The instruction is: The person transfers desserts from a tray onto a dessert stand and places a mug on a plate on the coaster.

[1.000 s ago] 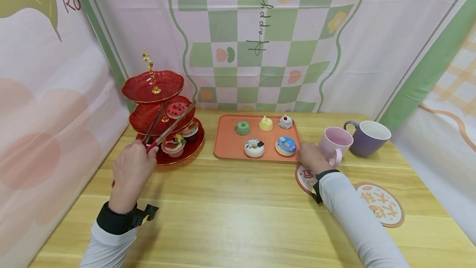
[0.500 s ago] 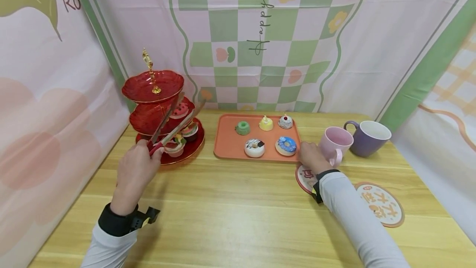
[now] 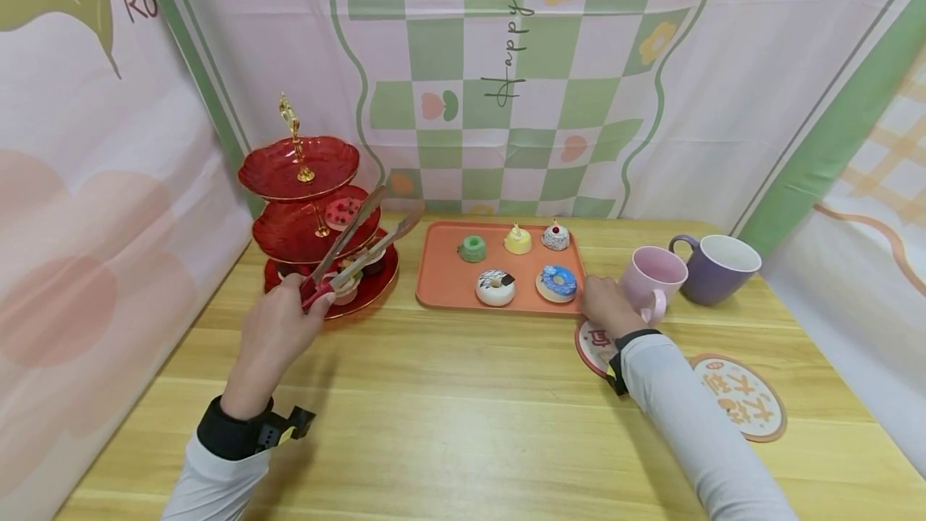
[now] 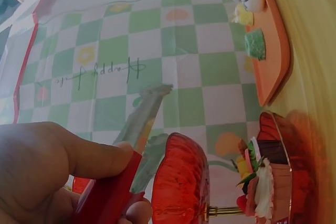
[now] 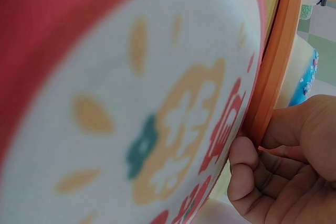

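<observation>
In my left hand (image 3: pixel 278 336) I grip a pair of tongs (image 3: pixel 362 258) by its red handle. The metal arms are spread apart, with nothing seen between their tips, and in the head view they pass in front of a red three-tier cake stand (image 3: pixel 269 233). A pink doughnut-like cake (image 3: pixel 343 213) lies on its middle tier, and cupcakes (image 4: pixel 264 190) stand on the bottom tier, partly hidden by the tongs. With thumb and fingers, my right hand (image 5: pixel 296 169) pinches the near right corner of the orange tray (image 3: pixel 441 288).
The tray carries a white doughnut (image 3: pixel 495 288), a blue doughnut (image 3: pixel 556 284) and several small cakes, one green (image 3: pixel 473 248). Right of it stand a pink mug (image 3: pixel 644 284) and a purple mug (image 3: pixel 712 280). Two round coasters, one nearer the tray (image 3: pixel 595 342), one farther right (image 3: pixel 752 404), lie flat.
My left hand and the tongs have shifted to the right and slightly nearer, and the tips now reach past the stand's right side. The right hand has stayed at the tray corner.
</observation>
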A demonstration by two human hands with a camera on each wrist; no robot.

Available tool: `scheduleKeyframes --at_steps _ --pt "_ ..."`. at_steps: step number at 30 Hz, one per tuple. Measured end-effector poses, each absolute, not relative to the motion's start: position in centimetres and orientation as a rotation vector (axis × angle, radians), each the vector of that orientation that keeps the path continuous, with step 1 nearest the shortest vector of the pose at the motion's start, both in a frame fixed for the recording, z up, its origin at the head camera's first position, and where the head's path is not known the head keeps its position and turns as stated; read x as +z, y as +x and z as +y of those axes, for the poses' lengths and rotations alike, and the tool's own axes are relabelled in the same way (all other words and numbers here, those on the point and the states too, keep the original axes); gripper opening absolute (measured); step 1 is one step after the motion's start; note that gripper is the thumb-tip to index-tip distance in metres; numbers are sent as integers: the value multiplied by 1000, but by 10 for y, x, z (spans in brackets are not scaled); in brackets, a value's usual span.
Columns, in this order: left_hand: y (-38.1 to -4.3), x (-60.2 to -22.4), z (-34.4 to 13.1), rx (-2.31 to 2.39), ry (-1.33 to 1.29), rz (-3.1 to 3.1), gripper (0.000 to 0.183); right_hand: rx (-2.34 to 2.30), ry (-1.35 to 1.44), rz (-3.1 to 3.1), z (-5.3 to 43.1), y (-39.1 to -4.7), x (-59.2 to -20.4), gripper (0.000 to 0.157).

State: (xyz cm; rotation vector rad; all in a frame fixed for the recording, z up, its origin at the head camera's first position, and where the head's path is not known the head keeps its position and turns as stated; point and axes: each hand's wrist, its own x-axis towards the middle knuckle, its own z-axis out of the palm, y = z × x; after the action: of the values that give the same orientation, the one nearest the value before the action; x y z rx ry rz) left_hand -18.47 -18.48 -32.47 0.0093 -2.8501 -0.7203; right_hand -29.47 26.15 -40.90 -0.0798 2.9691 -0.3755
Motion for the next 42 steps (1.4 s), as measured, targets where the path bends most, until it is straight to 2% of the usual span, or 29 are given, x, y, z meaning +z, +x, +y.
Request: scheduleKeyframes --at_steps 7,20,30,37,42 --pt "-189 -330 -181 -738 -38 -2883 55 -387 -68 2965 262 -295 -410 19" --pt "-189 -345 -175 -819 -94 -2900 40 -412 -42 2950 260 -291 -412 21" --pt "-195 -364 -169 -774 -183 -2961 49 -417 -40 2944 261 -292 -412 22" --pt "-198 -375 -160 -804 -200 -2986 33 -417 -53 2956 262 -293 -411 20" --pt "-198 -382 -152 -889 -227 -2975 28 -422 -50 2952 262 -293 -411 21"
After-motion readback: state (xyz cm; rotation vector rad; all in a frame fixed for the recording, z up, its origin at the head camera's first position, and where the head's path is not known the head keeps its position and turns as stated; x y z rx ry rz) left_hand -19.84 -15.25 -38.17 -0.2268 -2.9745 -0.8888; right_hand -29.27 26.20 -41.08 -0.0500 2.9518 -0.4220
